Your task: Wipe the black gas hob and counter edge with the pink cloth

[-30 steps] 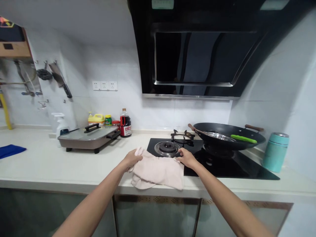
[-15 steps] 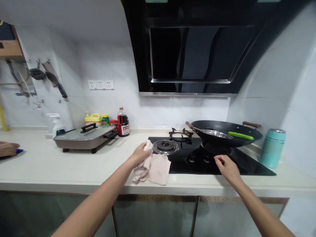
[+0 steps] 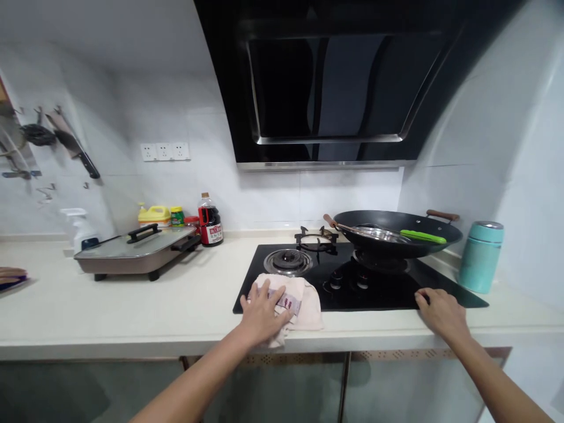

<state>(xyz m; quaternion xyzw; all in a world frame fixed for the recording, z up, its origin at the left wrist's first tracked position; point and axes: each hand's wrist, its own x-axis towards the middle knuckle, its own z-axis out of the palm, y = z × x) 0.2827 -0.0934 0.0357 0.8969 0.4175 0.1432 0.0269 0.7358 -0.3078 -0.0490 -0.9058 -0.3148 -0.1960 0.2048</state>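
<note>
My left hand [image 3: 263, 314] lies palm down with spread fingers on a pale pink cloth [image 3: 311, 305]. The cloth has a grey band with dark red figures and covers the front left edge of the black gas cooktop [image 3: 317, 291], hanging a little over the counter. Just behind it is the left burner [image 3: 288, 261], whose pan support [image 3: 316, 239] sits off it towards the back. At the cooktop's front right edge rests my right hand [image 3: 442, 311], its fingers curled in and nothing visible in them.
A black wok [image 3: 396, 249] with a metal strainer and a green-handled tool [image 3: 423, 237] stands on the right burner. Right of it is a turquoise flask [image 3: 481, 258]. On the left are a lidded electric pan [image 3: 136, 252], a sauce bottle [image 3: 210, 222] and another person's hand [image 3: 12, 275].
My left hand has gone from gripping the bunched cloth to pressing flat on it, now over the cooktop's edge. My right hand has moved right and down. The view has shifted slightly.
</note>
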